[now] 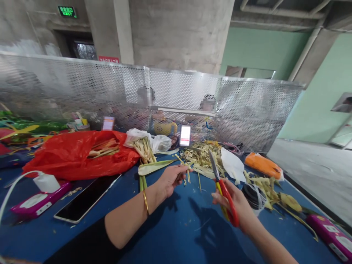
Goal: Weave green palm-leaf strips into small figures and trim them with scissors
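My left hand (173, 179), with a gold bangle at the wrist, pinches a thin piece of dry plant strip (188, 174) above the blue table. My right hand (233, 203) grips a pair of scissors (217, 172) by its red and yellow handles. The blades point up and away from me, close to a heap of pale dry husk strips (202, 156). A broad pale green leaf (154, 167) lies just beyond my left forearm, across green stalks. Part of the strip is hidden by my left fingers.
Left of my hands are a red plastic bag (68, 156) of husks, a phone (88, 198) and a purple power strip (41, 200). On the right are a dark spool (251, 194), an orange packet (263, 165) and another power strip (330, 234). A perforated metal screen (181, 88) stands behind.
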Tool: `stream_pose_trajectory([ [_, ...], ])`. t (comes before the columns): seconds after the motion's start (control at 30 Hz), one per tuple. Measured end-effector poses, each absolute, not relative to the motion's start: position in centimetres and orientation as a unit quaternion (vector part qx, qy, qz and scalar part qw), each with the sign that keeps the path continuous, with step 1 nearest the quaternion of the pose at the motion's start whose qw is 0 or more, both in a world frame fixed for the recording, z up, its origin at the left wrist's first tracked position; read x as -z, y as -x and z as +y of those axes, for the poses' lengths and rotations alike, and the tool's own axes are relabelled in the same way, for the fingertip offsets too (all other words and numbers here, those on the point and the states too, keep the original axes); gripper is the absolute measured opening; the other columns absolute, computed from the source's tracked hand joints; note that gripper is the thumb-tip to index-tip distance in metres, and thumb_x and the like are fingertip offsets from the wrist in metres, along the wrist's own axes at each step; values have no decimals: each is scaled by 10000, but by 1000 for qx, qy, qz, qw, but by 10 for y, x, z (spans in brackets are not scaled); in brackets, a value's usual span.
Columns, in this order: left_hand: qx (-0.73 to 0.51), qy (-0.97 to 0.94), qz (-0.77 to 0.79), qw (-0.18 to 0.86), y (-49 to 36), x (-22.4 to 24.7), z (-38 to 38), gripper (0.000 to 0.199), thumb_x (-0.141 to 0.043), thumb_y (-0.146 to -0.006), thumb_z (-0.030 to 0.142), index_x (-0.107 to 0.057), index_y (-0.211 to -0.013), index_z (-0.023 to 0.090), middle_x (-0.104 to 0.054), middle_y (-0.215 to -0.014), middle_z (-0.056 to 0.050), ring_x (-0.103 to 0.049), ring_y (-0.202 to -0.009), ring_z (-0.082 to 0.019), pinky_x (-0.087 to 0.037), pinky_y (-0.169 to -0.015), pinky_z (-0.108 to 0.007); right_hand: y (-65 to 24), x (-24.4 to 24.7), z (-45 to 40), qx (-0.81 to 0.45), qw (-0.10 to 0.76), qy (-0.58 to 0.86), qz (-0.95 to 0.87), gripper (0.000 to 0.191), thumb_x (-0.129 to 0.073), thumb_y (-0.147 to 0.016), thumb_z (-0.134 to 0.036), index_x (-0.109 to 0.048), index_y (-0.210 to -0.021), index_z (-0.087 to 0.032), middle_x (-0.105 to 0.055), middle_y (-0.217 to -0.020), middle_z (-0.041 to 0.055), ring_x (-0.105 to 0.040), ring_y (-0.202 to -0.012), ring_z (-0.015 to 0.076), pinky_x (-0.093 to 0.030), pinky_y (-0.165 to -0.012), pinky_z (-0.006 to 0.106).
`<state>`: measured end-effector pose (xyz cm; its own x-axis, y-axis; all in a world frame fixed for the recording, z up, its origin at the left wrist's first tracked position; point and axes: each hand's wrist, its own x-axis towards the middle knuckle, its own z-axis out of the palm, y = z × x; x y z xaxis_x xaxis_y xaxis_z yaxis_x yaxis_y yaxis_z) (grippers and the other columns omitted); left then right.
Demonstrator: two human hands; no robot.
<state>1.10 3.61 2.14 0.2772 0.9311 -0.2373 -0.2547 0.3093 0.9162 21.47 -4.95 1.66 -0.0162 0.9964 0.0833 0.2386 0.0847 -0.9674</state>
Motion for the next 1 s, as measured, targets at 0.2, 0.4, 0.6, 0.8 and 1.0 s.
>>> stream_pose_trajectory([
  [0.2,-460,-367,465,661,-1,-4,51,257,-760,-597,318,-712,-756,123,-627,-711,-11,-441,-523,-52,-246,-457,-184,-206,-6,-20,-400,361,548,-639,549,-713,-673,-472,-514,-1097,-186,-485,-719,-44,-484,-667,139,-421,-628,255],
  [0.4,-461,-356,467,665,-1,-2,52,281,-772,-598,299,-667,-806,141,-703,-842,-46,-479,-515,-54,-259,-464,-186,-207,-1,-29,-412,292,586,-633,488,-680,-711,-396,-572,-1136,-184,-540,-732,-33,-472,-663,135,-387,-591,231],
  [0.6,-446,-362,473,668,-7,1,44,295,-780,-587,269,-654,-820,141,-718,-829,-61,-495,-500,-53,-287,-473,-186,-203,-4,-27,-461,307,569,-608,579,-676,-701,-490,-595,-1158,-144,-505,-702,-26,-436,-622,128,-364,-562,239],
  [0.8,-433,-384,461,673,-11,7,41,295,-777,-587,279,-684,-820,123,-715,-854,-79,-516,-507,-48,-314,-473,-186,-198,-5,-30,-469,316,565,-601,560,-674,-703,-509,-621,-1132,-154,-494,-685,-28,-365,-580,107,-304,-515,230],
  [1.0,-436,-382,451,679,-11,6,40,268,-771,-601,281,-689,-800,122,-717,-857,-90,-511,-509,-48,-321,-468,-181,-196,2,-31,-448,329,554,-620,458,-659,-734,-485,-660,-1057,-160,-504,-704,-17,-388,-619,119,-343,-560,230],
])
